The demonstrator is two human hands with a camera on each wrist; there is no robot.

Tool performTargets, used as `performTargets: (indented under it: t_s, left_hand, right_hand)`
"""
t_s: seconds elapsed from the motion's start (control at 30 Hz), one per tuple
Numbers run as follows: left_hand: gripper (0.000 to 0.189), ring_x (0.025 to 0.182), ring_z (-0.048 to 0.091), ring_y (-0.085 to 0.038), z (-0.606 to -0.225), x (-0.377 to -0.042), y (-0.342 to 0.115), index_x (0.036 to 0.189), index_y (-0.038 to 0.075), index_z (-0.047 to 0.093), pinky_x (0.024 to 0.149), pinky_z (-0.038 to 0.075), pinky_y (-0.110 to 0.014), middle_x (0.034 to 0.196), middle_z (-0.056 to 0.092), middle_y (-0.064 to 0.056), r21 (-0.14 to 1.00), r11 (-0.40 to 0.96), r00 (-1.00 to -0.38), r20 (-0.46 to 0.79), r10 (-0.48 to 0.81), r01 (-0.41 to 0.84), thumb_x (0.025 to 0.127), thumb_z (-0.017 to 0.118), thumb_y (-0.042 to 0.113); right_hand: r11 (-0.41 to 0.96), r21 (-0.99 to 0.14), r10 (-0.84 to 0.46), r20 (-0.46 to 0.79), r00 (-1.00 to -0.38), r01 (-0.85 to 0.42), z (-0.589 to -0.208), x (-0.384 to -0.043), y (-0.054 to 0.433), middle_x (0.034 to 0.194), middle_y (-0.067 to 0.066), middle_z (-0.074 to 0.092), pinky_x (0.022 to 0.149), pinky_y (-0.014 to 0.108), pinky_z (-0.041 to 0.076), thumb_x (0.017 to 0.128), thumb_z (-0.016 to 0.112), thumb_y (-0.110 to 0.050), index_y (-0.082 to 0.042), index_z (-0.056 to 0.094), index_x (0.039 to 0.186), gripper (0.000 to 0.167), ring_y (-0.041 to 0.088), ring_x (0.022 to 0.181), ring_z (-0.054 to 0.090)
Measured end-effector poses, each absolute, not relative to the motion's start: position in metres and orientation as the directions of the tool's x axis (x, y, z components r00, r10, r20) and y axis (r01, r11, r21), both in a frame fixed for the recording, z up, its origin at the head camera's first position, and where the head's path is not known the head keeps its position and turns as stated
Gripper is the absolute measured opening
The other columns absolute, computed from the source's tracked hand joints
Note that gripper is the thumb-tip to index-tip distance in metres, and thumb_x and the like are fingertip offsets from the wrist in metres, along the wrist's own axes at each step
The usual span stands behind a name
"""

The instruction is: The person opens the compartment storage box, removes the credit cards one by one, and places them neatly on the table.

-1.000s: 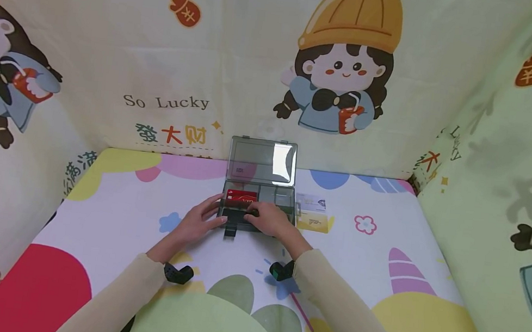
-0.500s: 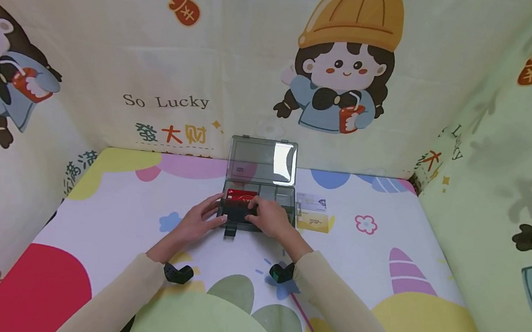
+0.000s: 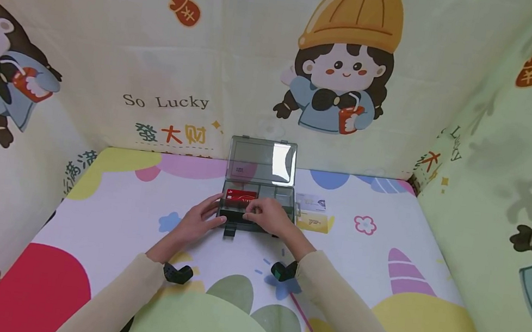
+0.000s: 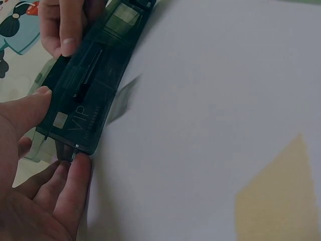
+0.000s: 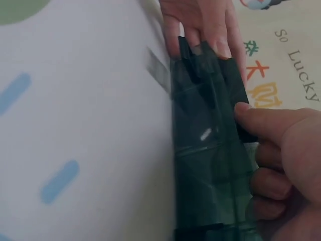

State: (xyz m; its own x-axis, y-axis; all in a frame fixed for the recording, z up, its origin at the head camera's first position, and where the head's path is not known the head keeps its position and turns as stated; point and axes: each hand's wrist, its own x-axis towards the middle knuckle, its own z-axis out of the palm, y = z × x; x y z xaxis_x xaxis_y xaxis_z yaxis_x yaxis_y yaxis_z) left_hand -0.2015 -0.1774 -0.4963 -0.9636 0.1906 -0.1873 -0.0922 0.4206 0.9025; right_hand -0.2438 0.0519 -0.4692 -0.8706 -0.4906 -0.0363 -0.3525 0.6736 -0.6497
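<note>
A pale fabric backdrop (image 3: 258, 61), printed with cartoon figures and the words "So Lucky", stands behind the case and continues along both sides. The surface (image 3: 131, 227) beneath the case carries a white cover with coloured shapes. The case (image 5: 193, 191) is a transparent, dark-tinted unit with internal dividers; its lid (image 3: 261, 160) is raised at the rear of the case. One latch (image 3: 229, 232) projects from the front of the case, toward the left end. A red card (image 3: 241, 195) lies in the rear left part of the case. A black card (image 5: 233, 85) is located at the front left of the case, partly inside, with its upper edge above the front wall; the lettering "VIP" shows through that wall. The right hand (image 3: 267, 217) is positioned over the middle of the case. Its grip is narrow: thumb and fingers pinch the black card near its right end. The left hand (image 3: 197, 221) is at the left end of the case. Its grip holds that end, thumb on the front upper edge, fingers against the end wall. Just beside the right wall of the case lie a silver card (image 3: 311, 202) and, nearer the person, a gold card (image 3: 312, 222).
</note>
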Motion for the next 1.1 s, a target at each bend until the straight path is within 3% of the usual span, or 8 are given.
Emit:
performTargets:
  t_s: [0.23,0.4,0.83,1.1]
  left_hand:
    - [0.074,0.144,0.033,-0.032,-0.494,-0.204,-0.178,0.153,0.031,0.025,0.111,0.041,-0.046,0.157,0.030,-0.016,0.897,0.432,-0.963,-0.189,0.189,-0.091,0.091,0.066,0.037]
    - [0.073,0.145,0.032,-0.032,-0.492,-0.205,-0.177,0.153,0.030,0.026,0.111,0.040,-0.046,0.158,0.030,-0.015,0.903,0.420,-0.962,-0.188,0.196,-0.091,0.092,0.066,0.034]
    - [0.073,0.145,0.032,-0.030,-0.489,-0.208,-0.175,0.153,0.033,0.026,0.112,0.039,-0.047,0.158,0.031,-0.012,0.898,0.426,-0.961,-0.204,0.184,-0.109,0.092,0.066,0.036]
    - [0.075,0.145,0.031,-0.033,-0.496,-0.203,-0.178,0.153,0.030,0.026,0.110,0.041,-0.047,0.158,0.030,-0.015,0.899,0.429,-0.960,-0.195,0.202,-0.093,0.091,0.066,0.037]
  right_hand:
    - [0.673,-0.628,-0.494,0.009,-0.869,-0.390,-0.472,-0.243,0.054,0.092,-0.003,0.066,0.079,0.029,0.050,0.090,0.069,-0.028,-0.019,0.077,0.097,0.013,0.013,0.085,0.056]
    - [0.663,-0.644,-0.481,0.023,-0.876,-0.381,-0.469,-0.243,0.055,0.102,-0.001,0.069,0.092,0.037,0.052,0.090,0.068,-0.027,-0.019,0.076,0.098,0.014,0.016,0.097,0.061]
    - [0.645,-0.686,-0.416,0.055,-0.908,-0.337,-0.461,-0.243,0.062,0.114,0.001,0.072,0.097,0.038,0.053,0.092,0.066,-0.029,-0.019,0.075,0.110,0.022,0.018,0.108,0.063]
    - [0.628,-0.708,-0.402,0.063,-0.914,-0.325,-0.465,-0.240,0.065,0.108,0.000,0.074,0.075,0.027,0.052,0.091,0.067,-0.030,-0.019,0.076,0.107,0.020,0.013,0.086,0.061]
